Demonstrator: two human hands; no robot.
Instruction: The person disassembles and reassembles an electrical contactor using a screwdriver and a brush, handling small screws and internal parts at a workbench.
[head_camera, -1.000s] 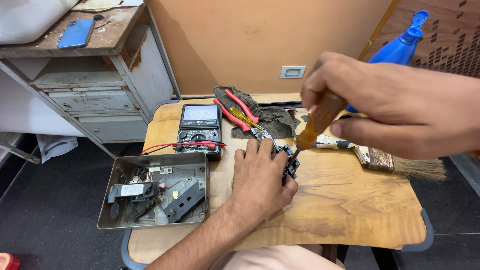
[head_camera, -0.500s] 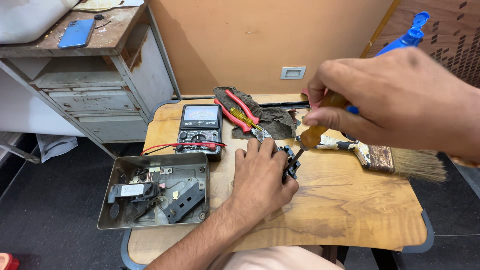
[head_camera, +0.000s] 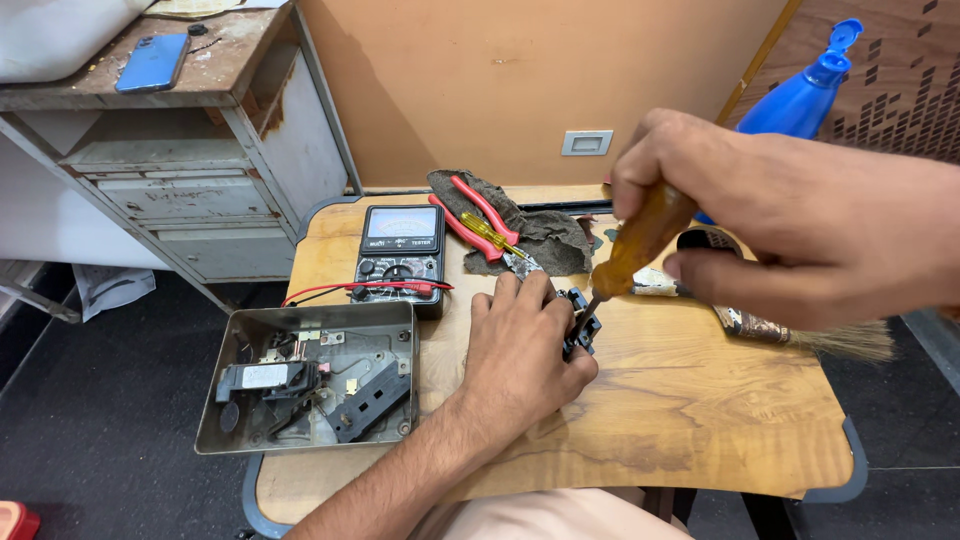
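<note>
My left hand (head_camera: 525, 350) lies flat over a small black switch part (head_camera: 582, 325) on the wooden tabletop (head_camera: 700, 400), fingers curled round it and pressing it down so it cannot turn or slide under the tool. Only the right edge of the part shows past my fingertips, near the middle of the tabletop.

My right hand (head_camera: 790, 225) is wrapped tight round the amber handle of a screwdriver (head_camera: 630, 250). I hold it tilted, tip down and to the left, so the blade meets the part just beside my left fingers. I judge the high grip gives turning force while leaving the tip in sight.

Behind the left hand sits a black meter (head_camera: 400, 255) with red leads trailing over its lower edge, close enough to reach. Red-handled pliers (head_camera: 475, 215) and a small yellow screwdriver (head_camera: 487, 232) lie on a dark rag (head_camera: 550, 240), which keeps them together at the back. A grey metal box (head_camera: 310, 385) with loose parts inside sits at the left edge, out of the work's way. A brush (head_camera: 810, 335) lies under my right hand; a blue spray bottle (head_camera: 800, 95) stands behind it.
</note>
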